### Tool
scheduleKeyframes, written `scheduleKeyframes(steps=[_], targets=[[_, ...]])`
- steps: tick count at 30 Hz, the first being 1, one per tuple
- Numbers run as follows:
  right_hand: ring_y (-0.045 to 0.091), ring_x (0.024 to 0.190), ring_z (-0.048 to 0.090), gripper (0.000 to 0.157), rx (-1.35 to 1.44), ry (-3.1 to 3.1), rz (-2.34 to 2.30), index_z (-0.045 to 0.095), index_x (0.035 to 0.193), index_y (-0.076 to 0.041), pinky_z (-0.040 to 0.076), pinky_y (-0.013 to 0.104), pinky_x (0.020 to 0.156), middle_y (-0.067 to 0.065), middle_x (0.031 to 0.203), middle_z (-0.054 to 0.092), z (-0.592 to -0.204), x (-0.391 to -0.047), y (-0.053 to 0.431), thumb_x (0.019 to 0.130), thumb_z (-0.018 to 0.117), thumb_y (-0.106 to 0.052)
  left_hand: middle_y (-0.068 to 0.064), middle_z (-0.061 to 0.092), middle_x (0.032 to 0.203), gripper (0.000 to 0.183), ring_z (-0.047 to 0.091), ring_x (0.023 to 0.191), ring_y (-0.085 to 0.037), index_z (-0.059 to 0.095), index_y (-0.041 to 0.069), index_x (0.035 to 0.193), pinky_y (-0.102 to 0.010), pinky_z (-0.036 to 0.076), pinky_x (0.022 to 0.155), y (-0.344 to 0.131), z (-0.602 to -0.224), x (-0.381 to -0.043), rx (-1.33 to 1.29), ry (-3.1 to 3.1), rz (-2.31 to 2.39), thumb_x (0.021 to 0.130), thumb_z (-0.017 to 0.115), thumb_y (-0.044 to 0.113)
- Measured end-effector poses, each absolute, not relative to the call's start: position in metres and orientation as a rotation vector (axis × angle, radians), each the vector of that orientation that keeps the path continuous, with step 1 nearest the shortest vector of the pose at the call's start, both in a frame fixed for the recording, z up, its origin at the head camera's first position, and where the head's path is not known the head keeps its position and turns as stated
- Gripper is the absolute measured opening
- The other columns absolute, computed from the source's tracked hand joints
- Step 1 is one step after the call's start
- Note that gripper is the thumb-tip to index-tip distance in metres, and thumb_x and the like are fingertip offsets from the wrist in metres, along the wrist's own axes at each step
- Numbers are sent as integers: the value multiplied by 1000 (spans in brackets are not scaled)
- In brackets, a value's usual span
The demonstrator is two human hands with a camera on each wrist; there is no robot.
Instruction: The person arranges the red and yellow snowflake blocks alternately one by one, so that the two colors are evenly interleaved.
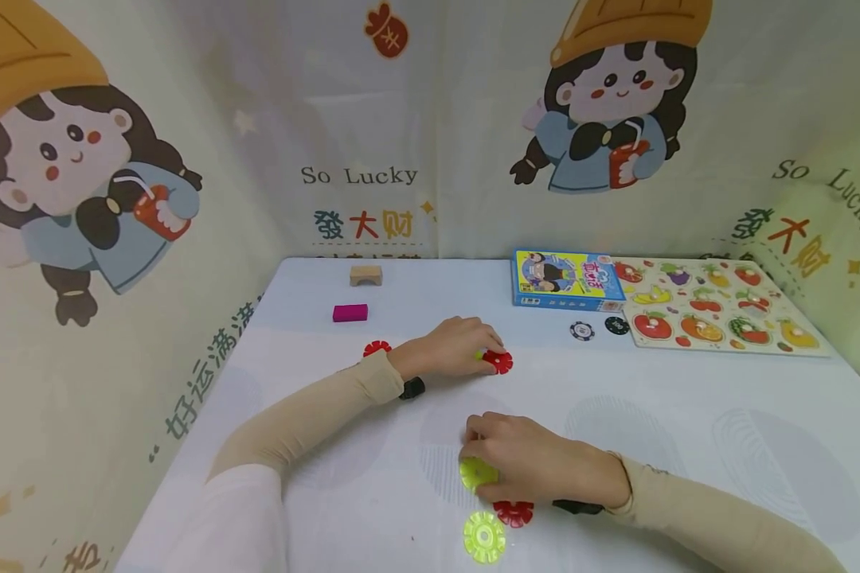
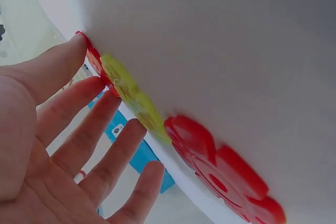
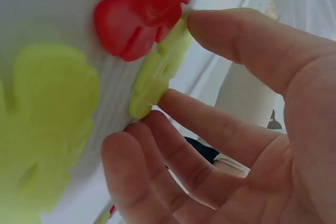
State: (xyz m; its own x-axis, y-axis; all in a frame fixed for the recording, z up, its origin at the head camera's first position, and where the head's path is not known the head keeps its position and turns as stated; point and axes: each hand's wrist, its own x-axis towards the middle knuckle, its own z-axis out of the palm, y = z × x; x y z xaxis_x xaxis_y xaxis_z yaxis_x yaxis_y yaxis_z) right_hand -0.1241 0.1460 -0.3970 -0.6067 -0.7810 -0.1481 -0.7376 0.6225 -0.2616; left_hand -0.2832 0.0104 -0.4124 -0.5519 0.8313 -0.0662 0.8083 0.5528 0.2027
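Observation:
My left hand (image 1: 459, 348) pinches a red notched plastic disc (image 1: 500, 363) by its edges, thumb and forefinger on either side, at the table's middle. Beside it in the left wrist view are a yellow-green disc (image 2: 134, 98) and another red disc (image 2: 220, 169); the left forearm partly covers a red disc (image 1: 377, 349) in the head view. Nearer the front, my right hand (image 1: 526, 458) holds a yellow-green notched disc (image 1: 478, 475) between thumb and forefinger. Just below that hand lie a red disc (image 1: 514, 514), partly covered, and a yellow-green disc (image 1: 484, 537).
At the back right a blue and yellow box (image 1: 568, 280) stands beside a fruit puzzle board (image 1: 717, 306). Two chips, one white and black (image 1: 582, 331), one black (image 1: 617, 325), lie before them. A wooden arch block (image 1: 366, 276) and a magenta block (image 1: 349, 313) sit back left.

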Motion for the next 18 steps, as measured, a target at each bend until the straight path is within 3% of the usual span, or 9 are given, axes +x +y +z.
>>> scheduleKeyframes(steps=[10, 18], targets=[[5, 94, 52, 43, -1216, 2600, -216, 67, 110, -27, 52, 24, 83, -8, 106, 60, -395, -126, 148, 74, 76, -48, 9, 62, 125, 41, 52, 111, -10, 63, 30, 125, -31, 45, 91, 11, -409, -281, 1393, 2631, 221, 86, 66, 43], [2, 81, 54, 41, -1152, 2661, -222, 69, 105, -27, 52, 27, 76, -10, 98, 65, -392, -131, 149, 70, 77, -48, 8, 62, 124, 42, 52, 111, -10, 63, 29, 125, -31, 45, 91, 11, -409, -280, 1389, 2621, 234, 85, 66, 43]])
